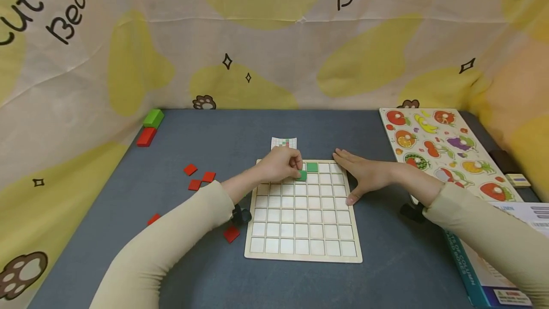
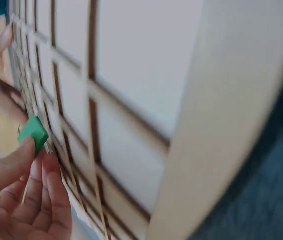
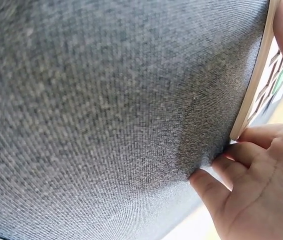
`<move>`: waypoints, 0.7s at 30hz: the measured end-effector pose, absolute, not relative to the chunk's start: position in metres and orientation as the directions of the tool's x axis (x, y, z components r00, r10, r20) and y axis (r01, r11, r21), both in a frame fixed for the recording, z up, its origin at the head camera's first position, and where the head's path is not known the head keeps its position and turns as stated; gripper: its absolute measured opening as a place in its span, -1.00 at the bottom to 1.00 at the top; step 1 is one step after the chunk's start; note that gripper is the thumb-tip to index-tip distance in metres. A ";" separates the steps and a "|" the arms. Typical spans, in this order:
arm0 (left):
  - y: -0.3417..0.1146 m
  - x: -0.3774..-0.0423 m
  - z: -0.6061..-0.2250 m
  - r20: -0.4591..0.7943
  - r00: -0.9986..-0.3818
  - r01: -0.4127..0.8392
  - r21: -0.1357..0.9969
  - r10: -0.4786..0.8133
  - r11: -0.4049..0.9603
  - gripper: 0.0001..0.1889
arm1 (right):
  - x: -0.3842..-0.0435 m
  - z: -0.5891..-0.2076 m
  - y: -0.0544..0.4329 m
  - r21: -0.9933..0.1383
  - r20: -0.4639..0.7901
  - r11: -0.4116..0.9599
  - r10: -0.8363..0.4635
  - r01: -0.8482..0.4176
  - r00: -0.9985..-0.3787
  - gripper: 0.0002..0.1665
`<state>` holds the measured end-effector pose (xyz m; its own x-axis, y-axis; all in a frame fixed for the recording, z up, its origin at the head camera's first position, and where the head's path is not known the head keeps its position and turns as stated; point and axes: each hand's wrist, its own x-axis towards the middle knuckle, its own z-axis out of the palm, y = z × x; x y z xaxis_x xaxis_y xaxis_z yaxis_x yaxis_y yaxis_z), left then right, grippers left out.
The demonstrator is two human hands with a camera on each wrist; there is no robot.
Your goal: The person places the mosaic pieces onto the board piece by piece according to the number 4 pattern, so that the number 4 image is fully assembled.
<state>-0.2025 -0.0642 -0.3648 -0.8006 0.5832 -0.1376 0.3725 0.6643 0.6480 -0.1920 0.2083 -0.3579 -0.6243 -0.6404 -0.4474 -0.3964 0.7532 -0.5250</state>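
My left hand (image 1: 280,163) reaches over the far rows of a white-celled wooden grid board (image 1: 359,252). Thumb and fingertips pinch a green square tile (image 2: 34,134), tilted in the left wrist view; in the head view this tile (image 1: 302,176) is at the second row. Another green tile (image 1: 312,167) lies in a cell of the farthest row. My right hand (image 1: 369,173) rests spread along the board's right edge, thumb by the side and fingers near the far corner. In the right wrist view its fingertips (image 3: 201,180) touch the grey cloth beside the board.
Several red tiles (image 1: 195,185) are scattered left of the board. A small pattern card (image 1: 284,141) lies beyond it. Green (image 1: 153,118) and red (image 1: 147,137) blocks stand far left. On the right are a fruit puzzle board (image 1: 429,130) and a box (image 1: 465,266).
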 end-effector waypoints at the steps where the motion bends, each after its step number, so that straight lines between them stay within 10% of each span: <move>1: -0.062 -0.202 -0.366 -0.132 -0.800 0.383 0.638 0.585 0.668 -0.88 | -0.192 -0.358 0.209 -0.527 -0.447 0.753 -0.640 -0.395 -0.625 0.53; 21: -0.069 -0.194 -0.361 -0.069 -0.780 0.515 0.493 0.622 0.701 -0.79 | -0.191 -0.357 0.210 -0.535 -0.439 0.746 -0.647 -0.397 -0.623 0.52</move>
